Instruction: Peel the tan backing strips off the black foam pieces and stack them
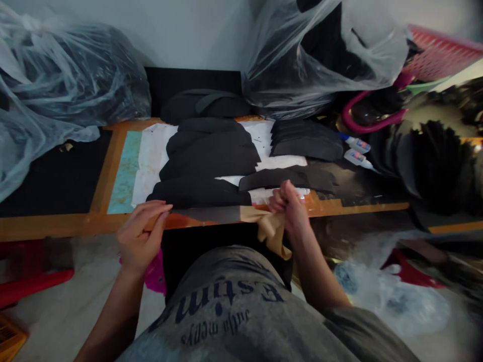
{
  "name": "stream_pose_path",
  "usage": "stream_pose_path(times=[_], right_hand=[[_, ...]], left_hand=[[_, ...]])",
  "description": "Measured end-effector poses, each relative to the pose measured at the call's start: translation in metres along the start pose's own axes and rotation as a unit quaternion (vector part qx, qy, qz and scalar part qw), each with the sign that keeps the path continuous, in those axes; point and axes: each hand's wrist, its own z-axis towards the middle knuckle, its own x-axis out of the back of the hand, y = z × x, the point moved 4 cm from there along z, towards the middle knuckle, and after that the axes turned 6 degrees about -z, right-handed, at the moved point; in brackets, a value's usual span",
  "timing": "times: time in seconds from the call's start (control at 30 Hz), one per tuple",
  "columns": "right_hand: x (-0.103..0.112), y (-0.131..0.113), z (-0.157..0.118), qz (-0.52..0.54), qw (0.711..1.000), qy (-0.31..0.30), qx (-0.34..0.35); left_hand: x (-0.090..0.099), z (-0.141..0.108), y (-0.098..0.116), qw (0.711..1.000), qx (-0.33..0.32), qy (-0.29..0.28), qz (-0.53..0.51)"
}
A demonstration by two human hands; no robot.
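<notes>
My left hand (145,234) pinches the pointed left end of a thin dark strip (211,214) at the table's front edge. The strip's right part meets a tan, cloth-like strip (273,229), which hangs down in folds. My right hand (290,208) is closed round the upper part of the tan strip. Just beyond my hands, stacks of black curved pieces (211,153) lie on white paper (151,156). A smaller group of dark pieces (287,178) lies just beyond my right hand.
Clear plastic bags (86,75) stand at the back left and right. Two small bottles (358,158), a pink-handled item (349,113) and upright black pieces (441,161) are on the right. A red basket (445,50) is behind them. The table edge (49,226) runs before me.
</notes>
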Motion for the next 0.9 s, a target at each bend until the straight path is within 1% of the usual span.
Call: stream_pose_path(times=[0.03,0.07,0.1,0.13,0.17,0.2,0.23,0.27,0.3,0.37,0.43,0.5,0.57,0.7,0.77,0.83,0.9], right_hand=[[0.022,-0.006,0.003,-0.107,0.993,0.040,0.035],[0.041,-0.013,0.005,-0.231,0.969,0.061,0.060],[0.055,-0.019,0.005,-0.344,0.933,0.077,0.078],[0.063,-0.025,0.004,-0.437,0.893,0.071,0.083],[0.065,-0.029,0.001,-0.504,0.858,0.052,0.084],[0.060,-0.032,-0.003,-0.541,0.836,0.022,0.083],[0.050,-0.033,-0.008,-0.551,0.830,-0.020,0.083],[0.034,-0.034,-0.014,-0.539,0.835,-0.070,0.088],[0.015,-0.034,-0.021,-0.510,0.846,-0.120,0.097],[-0.025,-0.031,-0.035,-0.433,0.867,-0.217,0.116],[-0.057,-0.026,-0.044,-0.360,0.889,-0.256,0.119],[-0.075,-0.021,-0.046,-0.301,0.909,-0.265,0.109],[-0.082,-0.017,-0.043,-0.283,0.916,-0.267,0.093],[-0.083,-0.012,-0.029,-0.327,0.904,-0.259,0.090],[-0.080,-0.012,-0.019,-0.338,0.906,-0.238,0.093],[-0.078,-0.011,-0.010,-0.359,0.906,-0.204,0.094],[-0.078,-0.009,-0.003,-0.392,0.898,-0.173,0.100]], left_hand=[[0.001,-0.002,-0.005,1.000,0.028,-0.002,0.001],[0.002,-0.004,-0.009,0.999,0.052,-0.002,0.002],[0.001,-0.007,-0.013,0.997,0.075,0.001,0.003],[0.000,-0.008,-0.017,0.995,0.095,0.004,0.004],[-0.002,-0.010,-0.020,0.993,0.116,0.005,0.003],[-0.005,-0.010,-0.022,0.991,0.134,0.004,0.001],[-0.008,-0.011,-0.024,0.989,0.148,0.000,-0.002],[-0.011,-0.011,-0.025,0.987,0.159,-0.005,-0.003],[-0.014,-0.010,-0.025,0.986,0.167,-0.006,-0.004],[-0.017,-0.009,-0.023,0.984,0.176,0.003,-0.001],[-0.017,-0.008,-0.019,0.983,0.183,0.024,0.012],[-0.014,-0.009,-0.017,0.980,0.189,0.050,0.026],[-0.010,-0.010,-0.017,0.978,0.193,0.067,0.037],[-0.005,-0.015,-0.027,0.971,0.221,0.086,0.019],[-0.006,-0.017,-0.033,0.968,0.235,0.092,-0.004],[-0.009,-0.017,-0.037,0.967,0.237,0.092,-0.014],[-0.012,-0.016,-0.040,0.969,0.230,0.091,-0.001]])
